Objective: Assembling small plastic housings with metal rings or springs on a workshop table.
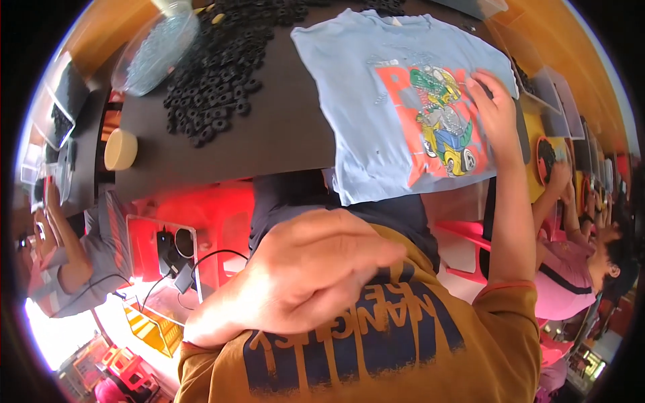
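A light blue T-shirt point(356, 101) lies spread on the dark table, its lower edge hanging over the front edge. Its coral-red print shows a green, yellow and blue cartoon figure, with small shiny specks on it. On the print's right side rests my right hand point(496, 111), fingers reaching forward and apart, holding nothing that I can see. My left hand point(316, 269) is raised close in front of my chest, away from the shirt. Its fingers are bent and pressed together; whatever they may hold is hidden.
Many small black ring-shaped pieces point(215, 94) are heaped left of the shirt. Beyond them stands a clear bowl point(161, 54) of pale blue bits. A cream cup point(121, 149) sits near the table's left edge point(181, 158). Other people work at both sides, near red stools point(232, 208).
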A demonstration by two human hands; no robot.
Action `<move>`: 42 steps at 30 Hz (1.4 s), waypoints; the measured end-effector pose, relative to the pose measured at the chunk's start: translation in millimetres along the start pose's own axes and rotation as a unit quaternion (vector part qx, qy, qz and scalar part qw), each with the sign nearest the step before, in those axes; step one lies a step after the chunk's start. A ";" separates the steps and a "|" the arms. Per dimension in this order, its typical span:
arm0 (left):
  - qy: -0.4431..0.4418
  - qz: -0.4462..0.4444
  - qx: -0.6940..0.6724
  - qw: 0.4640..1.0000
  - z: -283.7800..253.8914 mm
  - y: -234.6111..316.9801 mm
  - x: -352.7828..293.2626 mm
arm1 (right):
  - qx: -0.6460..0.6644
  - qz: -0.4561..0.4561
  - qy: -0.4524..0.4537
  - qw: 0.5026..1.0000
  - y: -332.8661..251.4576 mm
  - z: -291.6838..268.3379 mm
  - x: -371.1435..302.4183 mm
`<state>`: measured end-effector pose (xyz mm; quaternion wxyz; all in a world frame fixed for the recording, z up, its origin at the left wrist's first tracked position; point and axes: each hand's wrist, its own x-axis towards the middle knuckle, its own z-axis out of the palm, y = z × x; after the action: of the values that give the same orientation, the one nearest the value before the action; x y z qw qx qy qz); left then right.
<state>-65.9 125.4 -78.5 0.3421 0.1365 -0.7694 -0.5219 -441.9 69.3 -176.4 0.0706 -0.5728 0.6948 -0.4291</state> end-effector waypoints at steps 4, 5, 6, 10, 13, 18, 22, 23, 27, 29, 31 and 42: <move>-0.018 0.008 0.185 0.983 7.5 -29.9 15.5 | -0.008 -0.013 0.005 1.000 -2.2 2.4 -1.1; -0.015 0.018 0.195 0.980 9.8 -36.9 21.0 | -0.017 -0.018 0.010 1.000 -1.1 -2.2 -2.2; -0.023 0.023 0.209 0.977 8.9 -43.5 25.3 | -0.020 -0.008 0.011 1.000 -3.2 -1.4 -2.7; -0.012 0.043 0.242 0.969 13.7 -68.0 45.7 | 0.096 0.064 0.030 0.993 -11.1 -2.0 -4.1; -0.004 0.051 0.278 0.959 18.6 -84.7 63.6 | 0.108 0.083 0.057 0.989 -16.7 -2.7 -4.7; 0.001 0.047 0.424 0.905 11.4 -103.3 87.4 | 0.132 0.136 0.031 0.981 -27.7 -4.3 -6.1; -0.019 -0.043 0.465 0.884 3.0 -105.7 88.7 | 0.117 0.140 0.009 0.983 -26.2 -7.0 -5.3; -0.015 -0.055 0.461 0.885 1.2 -104.1 87.8 | 0.119 0.128 0.007 0.985 -24.4 -7.2 -5.1; -0.001 -0.049 0.457 0.888 -2.7 -104.7 87.3 | 0.144 0.110 -0.004 0.983 -23.4 -10.5 -3.4; -0.004 -0.024 0.455 0.890 -5.4 -102.4 89.0 | 0.138 0.086 -0.010 0.987 -21.9 -9.8 -1.9; 0.001 -0.026 0.450 0.893 -10.5 -101.4 88.9 | 0.128 0.077 -0.028 0.988 -26.8 -9.2 -0.2; 0.062 0.004 0.381 0.922 -32.3 -109.3 67.3 | 0.214 0.082 -0.154 0.961 -72.8 3.6 14.6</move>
<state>-109.3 18.6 -143.5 0.3133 0.2856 -0.8880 -0.1781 -391.2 56.7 -123.6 0.3327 -0.5445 0.6124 -0.4667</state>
